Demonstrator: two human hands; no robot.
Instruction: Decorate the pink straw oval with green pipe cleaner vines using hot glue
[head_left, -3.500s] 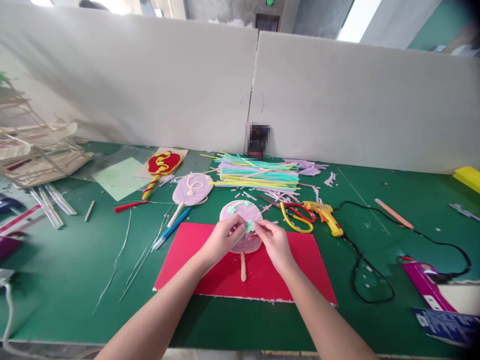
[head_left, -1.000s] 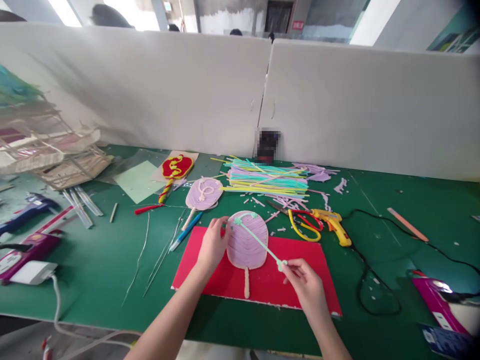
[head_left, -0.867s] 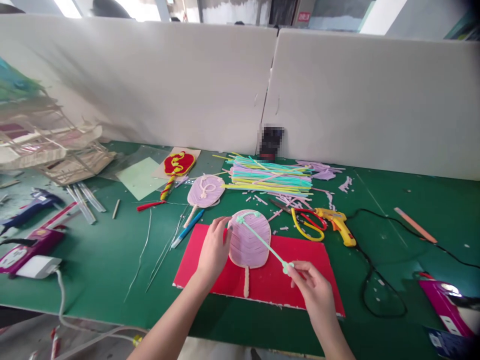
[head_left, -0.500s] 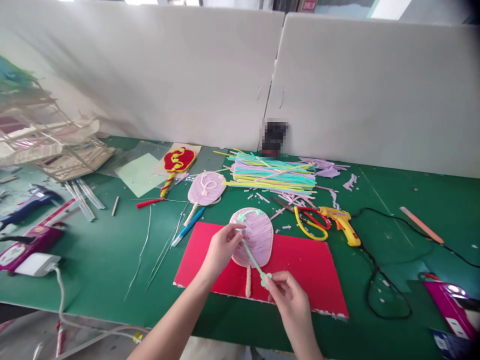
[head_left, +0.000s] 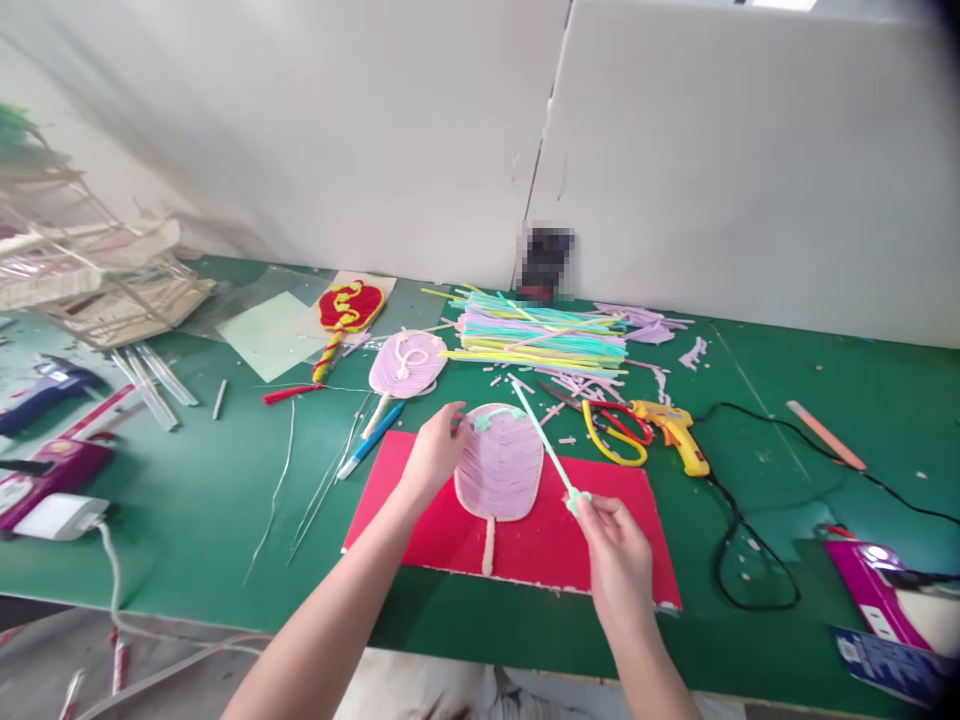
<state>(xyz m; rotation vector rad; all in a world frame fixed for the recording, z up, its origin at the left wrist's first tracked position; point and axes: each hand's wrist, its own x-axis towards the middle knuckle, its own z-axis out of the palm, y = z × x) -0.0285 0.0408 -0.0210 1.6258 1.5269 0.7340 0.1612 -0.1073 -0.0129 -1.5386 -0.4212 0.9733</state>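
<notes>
A purple round fan (head_left: 501,470) with a cream rim and cream handle lies on a red board (head_left: 592,530), mint-green flower shapes along its top edge. My right hand (head_left: 619,550), to the right of the handle, pinches a mint-green pipe cleaner (head_left: 546,435) by its lower end, where it is coiled into a small flower. The straight end points up and left across the fan's right side. My left hand (head_left: 436,450) is over the fan's left edge, fingers slightly bent and apart, with nothing seen in them.
Behind the fan lies a pile of coloured pipe cleaners (head_left: 540,338). Scissors (head_left: 619,440) and a yellow glue gun (head_left: 679,435) with a looping black cord are to the right. Another purple fan (head_left: 407,365), a red fan (head_left: 351,305) and a blue pen (head_left: 371,440) lie left.
My left hand has let go of the pipe cleaner's straight end and moved up and left. My right hand has carried the pipe cleaner up and right. The view has tilted down slightly.
</notes>
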